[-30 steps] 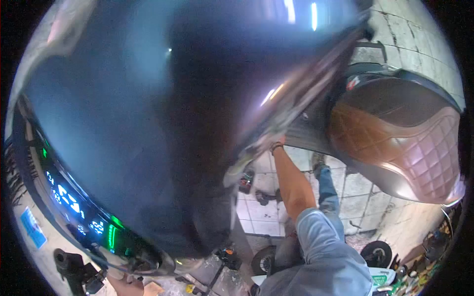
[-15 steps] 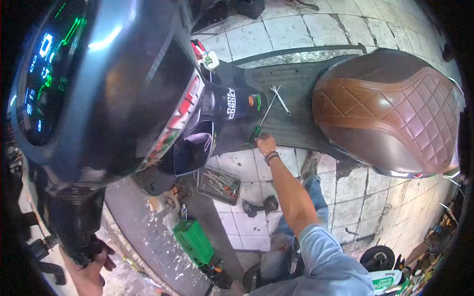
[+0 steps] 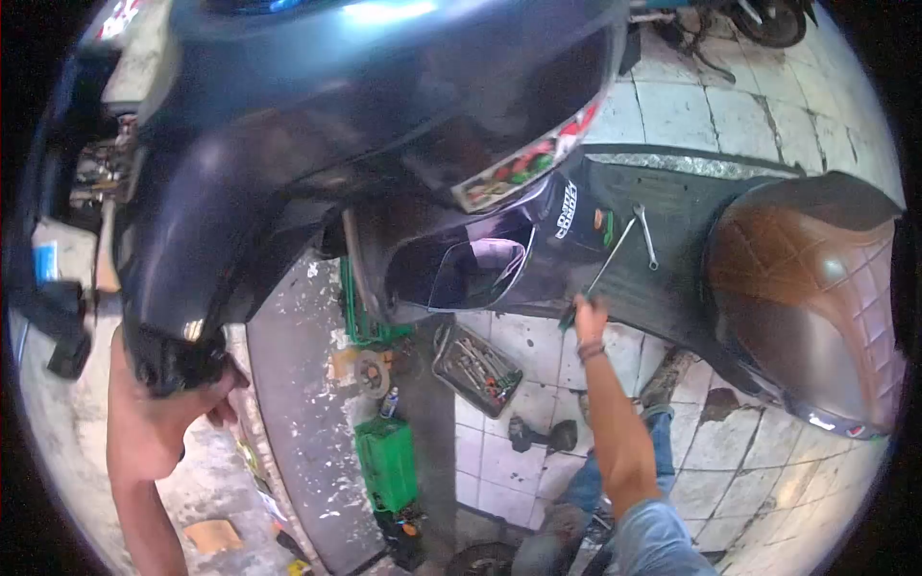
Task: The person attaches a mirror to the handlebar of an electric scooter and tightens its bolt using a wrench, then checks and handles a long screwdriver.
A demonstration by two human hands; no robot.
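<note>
Head view: the left hand [image 3: 161, 430] wraps its fingers round the dark handlebar grip [image 3: 175, 367], presumably steadying the scooter; the right hand [image 3: 593, 321] closes its fingers on the screwdriver [image 3: 610, 261] by its green handle. Its slender shaft points towards a shiny metal wrench [image 3: 647, 240], mid-right on the flat, matt footboard [image 3: 677, 288], probably within easy reach. The brown seat [image 3: 768, 252] is quilted.

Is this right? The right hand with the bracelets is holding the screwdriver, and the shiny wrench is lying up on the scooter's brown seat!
Not quite: the wrench isn't on the seat. The head view shows it lying on the scooter's dark footboard, near the screwdriver's tip. The right hand does hold the screwdriver.
</note>
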